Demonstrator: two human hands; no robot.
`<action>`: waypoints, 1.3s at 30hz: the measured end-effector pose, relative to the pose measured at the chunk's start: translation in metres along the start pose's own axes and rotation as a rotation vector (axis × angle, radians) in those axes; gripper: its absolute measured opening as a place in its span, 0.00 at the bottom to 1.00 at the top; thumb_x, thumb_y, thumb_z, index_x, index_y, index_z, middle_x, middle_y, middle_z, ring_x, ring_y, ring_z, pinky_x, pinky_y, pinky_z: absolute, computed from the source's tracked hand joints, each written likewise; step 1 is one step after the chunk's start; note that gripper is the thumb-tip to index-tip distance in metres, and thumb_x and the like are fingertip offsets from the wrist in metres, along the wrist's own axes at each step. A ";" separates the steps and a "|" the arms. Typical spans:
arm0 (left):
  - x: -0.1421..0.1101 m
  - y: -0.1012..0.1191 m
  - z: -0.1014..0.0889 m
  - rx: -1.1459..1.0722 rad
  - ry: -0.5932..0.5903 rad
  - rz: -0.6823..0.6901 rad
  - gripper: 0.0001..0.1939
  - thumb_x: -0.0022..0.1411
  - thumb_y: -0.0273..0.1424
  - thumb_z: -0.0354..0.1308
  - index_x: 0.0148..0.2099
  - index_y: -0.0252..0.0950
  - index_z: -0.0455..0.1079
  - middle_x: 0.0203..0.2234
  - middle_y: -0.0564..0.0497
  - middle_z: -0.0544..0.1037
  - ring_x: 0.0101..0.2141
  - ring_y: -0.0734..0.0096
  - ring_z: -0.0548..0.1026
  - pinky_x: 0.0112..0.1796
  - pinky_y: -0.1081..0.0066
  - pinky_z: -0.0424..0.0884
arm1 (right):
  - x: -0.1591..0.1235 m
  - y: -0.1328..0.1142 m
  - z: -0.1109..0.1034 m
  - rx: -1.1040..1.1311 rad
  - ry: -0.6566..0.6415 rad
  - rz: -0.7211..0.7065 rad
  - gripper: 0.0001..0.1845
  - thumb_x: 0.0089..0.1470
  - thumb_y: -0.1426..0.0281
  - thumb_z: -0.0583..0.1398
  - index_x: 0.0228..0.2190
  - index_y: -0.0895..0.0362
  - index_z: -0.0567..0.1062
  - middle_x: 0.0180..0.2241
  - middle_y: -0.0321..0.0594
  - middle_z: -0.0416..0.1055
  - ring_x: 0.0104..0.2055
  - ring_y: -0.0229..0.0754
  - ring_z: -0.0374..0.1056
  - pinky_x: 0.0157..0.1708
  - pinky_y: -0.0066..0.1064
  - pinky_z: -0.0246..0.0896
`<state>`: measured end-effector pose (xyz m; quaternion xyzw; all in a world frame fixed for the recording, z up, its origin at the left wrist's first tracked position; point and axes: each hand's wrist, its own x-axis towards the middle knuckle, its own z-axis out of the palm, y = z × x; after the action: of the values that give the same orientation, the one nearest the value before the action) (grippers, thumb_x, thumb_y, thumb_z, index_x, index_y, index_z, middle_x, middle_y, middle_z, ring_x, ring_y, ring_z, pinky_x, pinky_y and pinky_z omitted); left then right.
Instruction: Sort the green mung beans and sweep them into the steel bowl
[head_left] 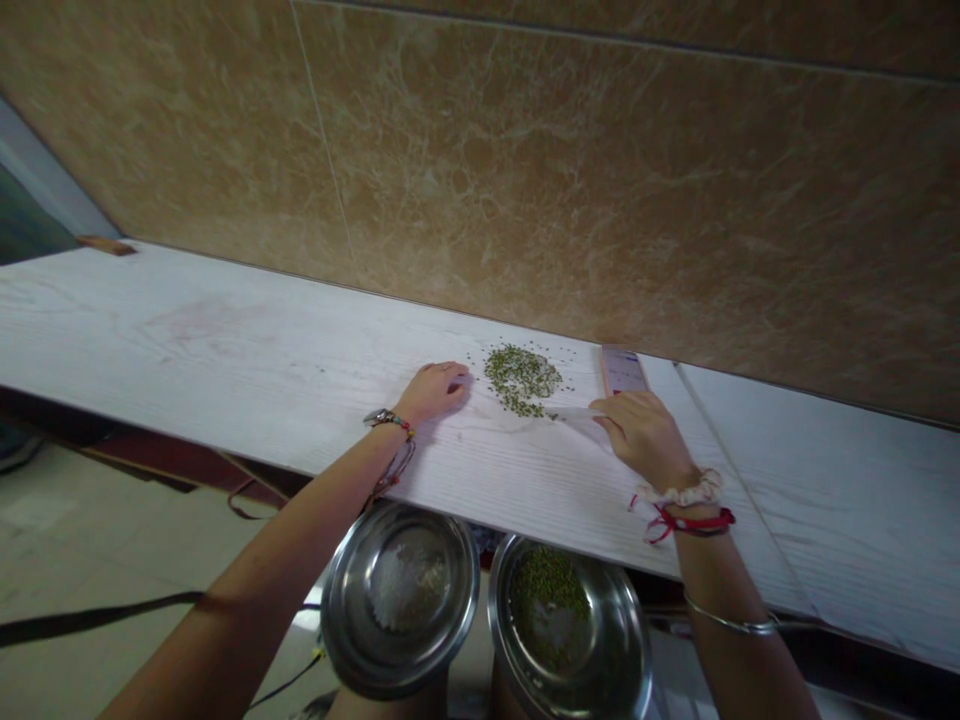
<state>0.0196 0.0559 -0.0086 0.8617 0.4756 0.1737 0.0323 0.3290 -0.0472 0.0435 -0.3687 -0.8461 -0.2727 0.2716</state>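
A loose patch of small green mung beans (523,378) lies scattered on the white wood-grain tabletop (247,340). My left hand (433,390) rests on the table just left of the beans, fingers loosely bent with the thumb apart and nothing visible in them. On the other side, my right hand (641,430) is closed around a pale translucent plastic spoon-like tool (574,413), whose tip touches the lower right edge of the beans. Its exact shape is blurred.
Below the table edge sit two steel bowls: the left bowl (465,640) contains whitish grains (409,585), the right bowl (626,640) green beans (551,585). A flat printed packet (623,370) lies behind my right hand. The tiled wall (480,180) borders the table's back.
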 end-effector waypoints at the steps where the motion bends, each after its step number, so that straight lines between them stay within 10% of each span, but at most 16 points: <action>1: 0.000 0.000 0.000 -0.003 0.000 -0.001 0.19 0.60 0.28 0.49 0.52 0.33 0.70 0.49 0.45 0.76 0.48 0.61 0.74 0.52 0.65 0.67 | -0.001 0.000 0.000 0.015 0.007 0.000 0.09 0.58 0.75 0.54 0.31 0.57 0.75 0.27 0.39 0.77 0.31 0.42 0.70 0.36 0.34 0.60; 39: 0.001 -0.002 0.001 -0.007 0.018 -0.026 0.19 0.59 0.28 0.49 0.51 0.35 0.71 0.48 0.47 0.77 0.47 0.62 0.75 0.51 0.67 0.68 | -0.010 -0.011 -0.030 0.071 -0.088 -0.020 0.11 0.58 0.75 0.53 0.32 0.56 0.75 0.28 0.40 0.77 0.32 0.42 0.70 0.38 0.37 0.61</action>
<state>0.0188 0.0580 -0.0100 0.8538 0.4865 0.1826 0.0335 0.3336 -0.0781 0.0547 -0.3621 -0.8700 -0.2288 0.2442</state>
